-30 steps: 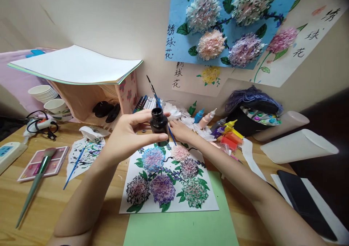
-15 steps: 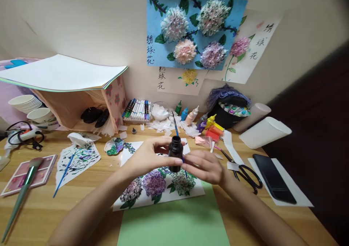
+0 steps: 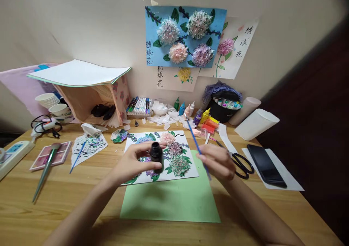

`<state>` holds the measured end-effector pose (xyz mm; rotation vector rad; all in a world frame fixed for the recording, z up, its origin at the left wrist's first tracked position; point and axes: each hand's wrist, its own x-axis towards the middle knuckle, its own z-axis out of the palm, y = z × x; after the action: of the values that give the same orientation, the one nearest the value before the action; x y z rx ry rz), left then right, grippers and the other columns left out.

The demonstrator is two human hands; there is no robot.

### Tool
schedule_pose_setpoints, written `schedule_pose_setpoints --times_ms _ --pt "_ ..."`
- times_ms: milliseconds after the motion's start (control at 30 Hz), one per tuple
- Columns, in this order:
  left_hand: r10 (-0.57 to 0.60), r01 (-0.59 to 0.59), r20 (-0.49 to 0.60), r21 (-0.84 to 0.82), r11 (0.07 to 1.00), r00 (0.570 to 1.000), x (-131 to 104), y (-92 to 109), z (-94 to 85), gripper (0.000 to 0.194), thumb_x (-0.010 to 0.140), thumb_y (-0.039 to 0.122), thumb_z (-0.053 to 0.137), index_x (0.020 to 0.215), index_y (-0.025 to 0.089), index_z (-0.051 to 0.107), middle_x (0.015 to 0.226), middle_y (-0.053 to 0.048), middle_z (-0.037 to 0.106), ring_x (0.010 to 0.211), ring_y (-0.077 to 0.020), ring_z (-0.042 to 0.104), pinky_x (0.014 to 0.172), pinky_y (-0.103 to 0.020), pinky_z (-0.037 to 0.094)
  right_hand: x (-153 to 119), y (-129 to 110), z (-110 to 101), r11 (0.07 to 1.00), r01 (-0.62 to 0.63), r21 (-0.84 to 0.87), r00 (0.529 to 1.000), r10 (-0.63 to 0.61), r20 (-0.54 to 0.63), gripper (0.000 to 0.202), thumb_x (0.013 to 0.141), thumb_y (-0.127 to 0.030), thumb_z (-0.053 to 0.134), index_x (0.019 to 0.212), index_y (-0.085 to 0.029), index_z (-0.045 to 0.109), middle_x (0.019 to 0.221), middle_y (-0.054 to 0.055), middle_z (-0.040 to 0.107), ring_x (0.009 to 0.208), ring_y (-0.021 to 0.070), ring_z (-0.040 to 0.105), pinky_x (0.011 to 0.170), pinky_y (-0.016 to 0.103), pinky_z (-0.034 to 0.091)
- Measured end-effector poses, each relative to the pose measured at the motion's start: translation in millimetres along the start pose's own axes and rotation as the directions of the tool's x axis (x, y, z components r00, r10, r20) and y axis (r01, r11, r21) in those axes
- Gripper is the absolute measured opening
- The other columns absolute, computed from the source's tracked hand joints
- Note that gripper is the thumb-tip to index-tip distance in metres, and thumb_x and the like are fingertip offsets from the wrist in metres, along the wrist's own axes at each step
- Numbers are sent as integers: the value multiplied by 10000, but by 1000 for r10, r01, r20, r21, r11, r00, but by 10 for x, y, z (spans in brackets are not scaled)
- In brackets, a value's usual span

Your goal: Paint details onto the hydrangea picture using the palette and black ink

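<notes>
My left hand [image 3: 139,162] holds a small black bottle [image 3: 156,158] upright, its mouth uncapped, above the white flower picture [image 3: 163,177]. Pinched in my right hand [image 3: 218,161] is a thin blue paintbrush [image 3: 195,140], tilted with its tip up and to the left, clear of the bottle. The picture carries several textured flowers with green leaves and a short black stroke [image 3: 179,135] near its top right. Part of it is hidden by my left hand and the bottle. Beneath its lower edge lies a green sheet [image 3: 171,206].
Paper scraps [image 3: 163,119], markers [image 3: 139,106] and paint bottles [image 3: 197,117] line the back. At right are scissors [image 3: 244,166] and a phone [image 3: 265,166]. A stained paper with a brush [image 3: 89,146], a palette [image 3: 119,135] and a large brush [image 3: 46,171] lie at left.
My left hand has moved left with the bottle. The brush in my right hand has swung away from the bottle to the right, uncovering more of the picture. The camera view has shifted.
</notes>
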<state>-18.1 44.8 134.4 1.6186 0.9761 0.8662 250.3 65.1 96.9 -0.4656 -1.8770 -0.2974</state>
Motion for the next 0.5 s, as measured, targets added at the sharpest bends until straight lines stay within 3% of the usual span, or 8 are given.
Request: schedule_pose_setpoints --times_ms 67,100,133,200,267,367,500 --pt "33 -11 -170 126 992 985 -106 -133 -210 368 681 309 738 1023 182 685 1109 -110 670 1050 -262 605 956 -429 450 106 57 39 993 19 -117 975 -44 -219 310 737 -94 662 978 -287 637 921 -14 644 769 134 639 629 283 552" --pt "63 -15 -282 169 986 957 -146 -218 -328 354 687 322 732 1002 168 684 1059 -105 687 1017 -255 619 937 -411 462 200 78 73 994 -49 -102 943 12 -332 311 733 -81 665 964 -286 633 934 -10 632 768 137 630 649 298 542" --pt "97 -20 -376 204 979 922 -177 -313 -448 360 692 343 724 1000 163 677 1049 -98 690 986 -248 629 909 -391 479 314 90 113 992 -125 -15 903 107 -416 303 740 -77 660 955 -287 621 935 -9 624 774 143 626 658 311 537" --pt "177 -7 -546 299 954 819 -210 -518 -670 382 704 384 705 1008 158 659 1061 -87 682 985 -238 622 905 -367 473 564 80 204 959 -179 218 850 263 -457 253 801 -92 599 972 -278 575 879 -12 626 786 151 635 658 317 538" --pt "241 35 -629 393 919 739 -217 -714 -842 390 717 415 683 1001 151 643 1015 -78 684 934 -225 628 881 -355 477 785 33 304 914 -181 364 839 336 -427 208 842 -107 553 968 -272 540 818 -26 628 756 138 644 639 296 537" --pt "334 55 -597 538 841 729 -217 -940 -985 363 759 417 635 1014 157 622 1007 -76 664 898 -208 612 832 -327 477 971 -72 483 842 -247 480 853 423 -304 134 867 -154 537 936 -264 504 805 -31 631 695 123 651 573 261 533" --pt "440 30 -530 662 749 725 -269 -1112 -999 322 806 357 597 1071 175 582 1038 -84 632 964 -216 572 860 -348 449 981 -244 775 773 -344 533 881 463 -102 76 918 -231 455 973 -274 426 744 -40 627 720 124 672 585 249 558"
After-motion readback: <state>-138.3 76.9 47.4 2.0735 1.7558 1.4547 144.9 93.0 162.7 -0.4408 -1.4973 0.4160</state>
